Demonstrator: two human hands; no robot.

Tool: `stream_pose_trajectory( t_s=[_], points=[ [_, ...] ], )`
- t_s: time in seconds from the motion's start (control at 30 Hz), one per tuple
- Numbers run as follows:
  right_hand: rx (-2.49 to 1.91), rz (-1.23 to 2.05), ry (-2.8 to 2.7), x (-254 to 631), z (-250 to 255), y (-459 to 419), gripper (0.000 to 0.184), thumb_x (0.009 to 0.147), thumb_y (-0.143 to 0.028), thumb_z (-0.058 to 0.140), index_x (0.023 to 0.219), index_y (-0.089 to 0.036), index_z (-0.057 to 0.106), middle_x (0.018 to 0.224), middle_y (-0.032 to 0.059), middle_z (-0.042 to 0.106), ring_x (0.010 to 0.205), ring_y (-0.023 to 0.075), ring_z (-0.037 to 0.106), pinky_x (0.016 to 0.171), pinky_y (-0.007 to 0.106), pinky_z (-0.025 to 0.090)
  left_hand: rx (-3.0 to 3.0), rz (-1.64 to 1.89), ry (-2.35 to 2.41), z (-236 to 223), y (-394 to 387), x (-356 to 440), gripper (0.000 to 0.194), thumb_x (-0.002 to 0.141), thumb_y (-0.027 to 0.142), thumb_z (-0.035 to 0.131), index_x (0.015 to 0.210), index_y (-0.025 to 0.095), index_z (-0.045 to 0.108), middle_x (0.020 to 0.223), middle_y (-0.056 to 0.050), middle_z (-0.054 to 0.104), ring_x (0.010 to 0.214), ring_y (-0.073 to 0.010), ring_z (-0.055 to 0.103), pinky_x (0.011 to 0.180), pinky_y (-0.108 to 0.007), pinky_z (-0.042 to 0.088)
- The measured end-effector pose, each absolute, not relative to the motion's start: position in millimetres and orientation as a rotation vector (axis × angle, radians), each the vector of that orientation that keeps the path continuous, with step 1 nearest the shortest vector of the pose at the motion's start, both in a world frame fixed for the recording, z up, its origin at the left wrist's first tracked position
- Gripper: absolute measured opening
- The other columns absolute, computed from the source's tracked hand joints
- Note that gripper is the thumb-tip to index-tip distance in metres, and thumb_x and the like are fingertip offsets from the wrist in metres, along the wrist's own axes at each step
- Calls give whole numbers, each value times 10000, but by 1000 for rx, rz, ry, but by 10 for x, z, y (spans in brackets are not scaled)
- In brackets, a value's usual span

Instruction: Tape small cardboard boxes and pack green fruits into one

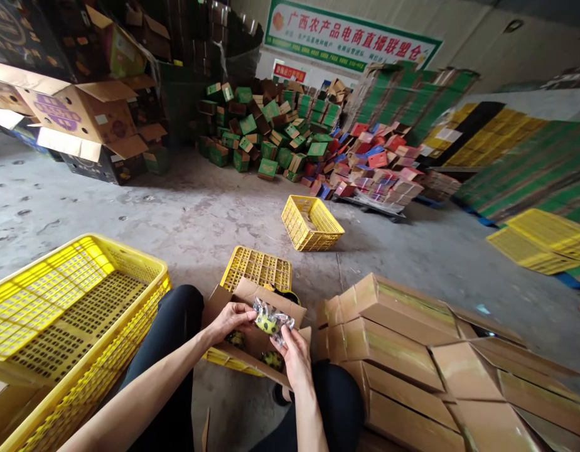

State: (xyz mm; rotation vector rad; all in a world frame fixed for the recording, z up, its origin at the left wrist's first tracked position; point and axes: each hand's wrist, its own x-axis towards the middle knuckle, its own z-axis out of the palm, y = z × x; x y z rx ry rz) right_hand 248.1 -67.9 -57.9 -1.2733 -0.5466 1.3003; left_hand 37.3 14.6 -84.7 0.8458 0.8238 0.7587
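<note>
My left hand (230,318) and my right hand (292,355) both pinch a small yellow-green fruit wrapped in clear crinkly plastic (270,321). I hold it just above an open brown cardboard box (252,342) that rests between my knees. More dark green-yellow fruits (272,359) lie inside the box. The box sits on an overturned yellow plastic crate (257,269).
A large yellow crate (59,314) stands at my left. Stacked folded cardboard boxes (403,351) lie at my right. Another small yellow crate (311,221) sits on the concrete floor ahead. Heaps of green and red small boxes (294,132) and flat cartons fill the back.
</note>
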Motion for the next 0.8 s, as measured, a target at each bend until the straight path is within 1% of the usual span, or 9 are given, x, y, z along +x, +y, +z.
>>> stream_pose_trajectory(
  t_s=[0.17,0.33,0.43,0.5,0.57,0.63,0.67,0.73,0.8],
  points=[
    [-1289,1295,-507,2485,-596,-659,585,646,-545,980,1083,-190,819,1101,76,833,966,273,800,872,428,697,873,796,838,-825,165,375,580,605,658,948,768,132,765,786,-63,735,711,-162,678,710,-278,582],
    [-1292,1288,-469,2475,-581,-643,563,637,-538,983,1035,-177,815,1037,76,840,904,266,808,838,410,702,844,818,861,-802,184,375,577,581,654,961,745,139,760,760,-55,721,687,-153,663,667,-257,578],
    [-1283,1297,-458,2466,-553,-646,540,637,-536,983,999,-175,809,1006,74,842,870,257,810,823,402,704,839,814,850,-814,181,365,549,607,633,961,743,140,761,754,-54,712,694,-157,667,663,-250,576],
    [-1283,1292,-444,2463,-533,-649,532,628,-536,987,975,-177,803,997,70,843,853,249,810,798,389,707,833,805,819,-829,174,356,523,673,608,939,860,141,796,835,-73,738,757,-177,698,692,-260,587],
    [-1290,1286,-415,2466,-517,-650,532,604,-533,998,944,-179,793,985,64,844,834,239,806,765,372,710,797,801,782,-842,168,347,552,754,562,903,1124,166,798,1007,-99,762,845,-202,727,738,-290,607],
    [-1296,1282,-382,2476,-510,-652,538,573,-519,1014,919,-179,782,968,55,844,812,228,802,734,357,710,739,816,750,-849,169,340,680,800,473,878,1407,236,681,1194,-110,743,894,-207,738,776,-328,621],
    [-1294,1283,-371,2483,-510,-654,538,565,-511,1019,913,-180,776,956,50,844,801,223,800,725,352,710,718,830,731,-849,170,337,754,803,411,872,1497,276,607,1272,-111,721,907,-202,738,796,-341,623],
    [-1287,1284,-369,2502,-516,-660,529,573,-501,1018,913,-183,766,929,40,840,785,215,796,714,346,709,719,845,673,-840,171,331,872,789,283,856,1585,337,502,1406,-109,666,961,-195,736,849,-343,612],
    [-1288,1281,-379,2520,-529,-666,513,595,-505,1008,907,-187,754,904,36,837,781,212,797,702,335,705,768,830,594,-825,165,326,911,772,202,845,1595,363,489,1521,-103,597,1059,-208,728,904,-330,587]
  ],
)
